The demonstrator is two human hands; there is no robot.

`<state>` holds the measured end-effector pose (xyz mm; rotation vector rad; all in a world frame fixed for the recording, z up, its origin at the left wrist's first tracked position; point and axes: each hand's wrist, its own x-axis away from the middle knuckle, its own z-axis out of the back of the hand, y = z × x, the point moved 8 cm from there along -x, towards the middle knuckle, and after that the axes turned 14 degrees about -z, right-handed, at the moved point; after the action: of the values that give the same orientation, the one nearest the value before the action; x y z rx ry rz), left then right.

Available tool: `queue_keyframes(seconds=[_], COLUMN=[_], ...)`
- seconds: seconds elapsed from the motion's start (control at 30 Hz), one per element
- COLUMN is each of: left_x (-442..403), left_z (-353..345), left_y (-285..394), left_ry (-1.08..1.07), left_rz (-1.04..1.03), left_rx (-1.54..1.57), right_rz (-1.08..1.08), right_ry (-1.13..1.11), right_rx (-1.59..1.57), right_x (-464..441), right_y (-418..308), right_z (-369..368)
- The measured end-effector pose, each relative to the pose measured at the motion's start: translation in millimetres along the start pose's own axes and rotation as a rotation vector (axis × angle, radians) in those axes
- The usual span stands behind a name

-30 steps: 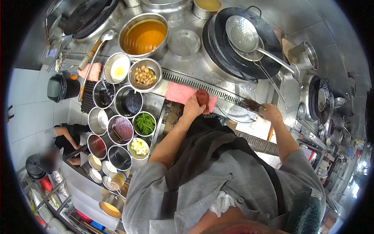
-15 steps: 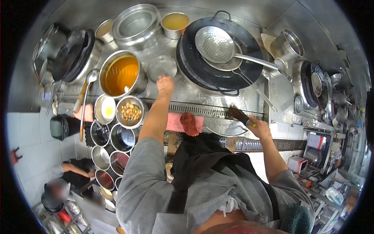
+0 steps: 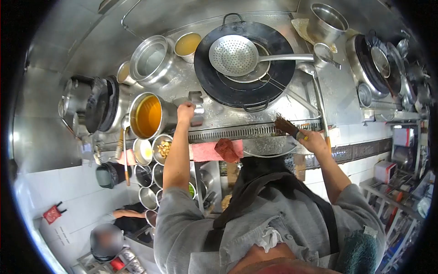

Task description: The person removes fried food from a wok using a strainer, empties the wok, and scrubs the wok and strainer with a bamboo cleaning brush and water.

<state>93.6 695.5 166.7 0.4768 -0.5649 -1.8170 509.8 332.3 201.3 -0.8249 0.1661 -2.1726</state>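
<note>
- Two bare hands at work above a metal desk (image 3: 341, 98), arms reaching from the near side.
- One left hand (image 3: 185, 111), closed, seemingly by the edge, on a metal dish (image 3: 197, 109); dish tilted, blurred, at centre-left, just right of the pot of orange liquid. Contents, if any: cannot tell.
- One right hand (image 3: 313, 141), clenched round the handle of a stiff brush (image 3: 286, 126); bristles point left and far, over or near the slotted grate (image 3: 228, 133). Contact with the grate: cannot tell.
- One dark wok (image 3: 207, 86), far centre, two loop handles; on it a perforated skimmer (image 3: 232, 55), with a wire strainer (image 3: 256, 73) partly beneath.
- One ladle (image 3: 319, 102), long-handled, right of the wok.
- One pink cloth (image 3: 203, 152), near edge, bearing a crumpled red cloth (image 3: 228, 150), ungripped.
- One shallow round pan (image 3: 269, 146), near edge, right of the cloths.
- One pot (image 3: 170, 109), left, holding orange liquid (image 3: 148, 116); near it, a bowl of brown pieces (image 3: 164, 148).
- One co-worker's arm (image 3: 129, 213), near left, beside the metal containers.
- State of work, as judged: midway through handling; brush and dish both in grip, neither set down; skimmer and strainer parked on the wok. Amount finished or left: cannot tell.
</note>
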Motion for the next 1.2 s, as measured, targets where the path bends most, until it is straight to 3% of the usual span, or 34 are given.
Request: queue_keyframes(seconds=[0.03, 0.07, 0.13, 0.27, 0.4, 0.53, 0.6, 0.67, 0.73, 0.8, 0.9, 1.0, 1.07, 1.2], left_x=[11.2, 19.3, 42.5, 54.8, 16.7, -46.1, -70.8, -89.9, -112.5, -97.9, -46.3, 16.6, 41.6, 78.3], left_z=[3.5, 18.9, 31.8, 75.9, 103.6, 70.0, 35.6, -0.7, -40.9, -52.6, -7.0, 57.3, 86.1, 87.3], left_y=[-7.5, 1.2, 19.8, 87.6, 198.2, 262.6, 280.0, 285.4, 261.2, 268.3, 308.4, 301.9, 265.8, 199.4], left_ry=[-0.026, -0.027, 0.025, 0.009, -0.173, -0.234, -0.218, -0.218, -0.24, -0.322, -0.107, 0.071, 0.224, 0.239], left_rz=[0.227, 0.213, 0.326, 0.256, -0.157, -0.539, -0.738, -0.809, -0.706, -0.691, -0.668, -0.442, -0.32, -0.195], left_rx=[0.325, 0.306, 0.904, 0.882, 0.207, -0.369, -0.421, -0.548, -0.764, -0.633, -0.358, 0.062, 0.277, 0.228], right_rz=[0.04, 0.042, 0.058, 0.053, 0.069, 0.017, -0.003, -0.095, -0.07, -0.03, -0.149, -0.107, 0.086, 0.507], right_ry=[0.019, 0.021, 0.03, 0.006, 0.022, 0.049, 0.069, 0.048, 0.136, 0.198, 0.198, 0.21, 0.093, -0.06], right_rx=[0.004, -0.02, 0.0, -0.096, -0.174, -0.268, -0.333, -0.297, -0.219, -0.424, -0.326, -0.161, -0.035, 0.096], right_x=[-1.6, -3.3, -3.7, -10.0, -12.1, -2.6, 1.4, 12.6, 15.8, 16.4, 29.2, 26.2, 17.0, -14.9], right_y=[0.8, 2.5, 4.8, 26.4, 38.1, 47.9, 57.2, 57.8, 68.8, 88.2, 85.1, 59.3, 13.6, -89.5], right_z=[0.7, 0.7, 4.6, -0.9, 0.5, 8.3, 9.6, 24.3, 29.5, 32.8, 57.1, 56.3, 32.6, -50.7])
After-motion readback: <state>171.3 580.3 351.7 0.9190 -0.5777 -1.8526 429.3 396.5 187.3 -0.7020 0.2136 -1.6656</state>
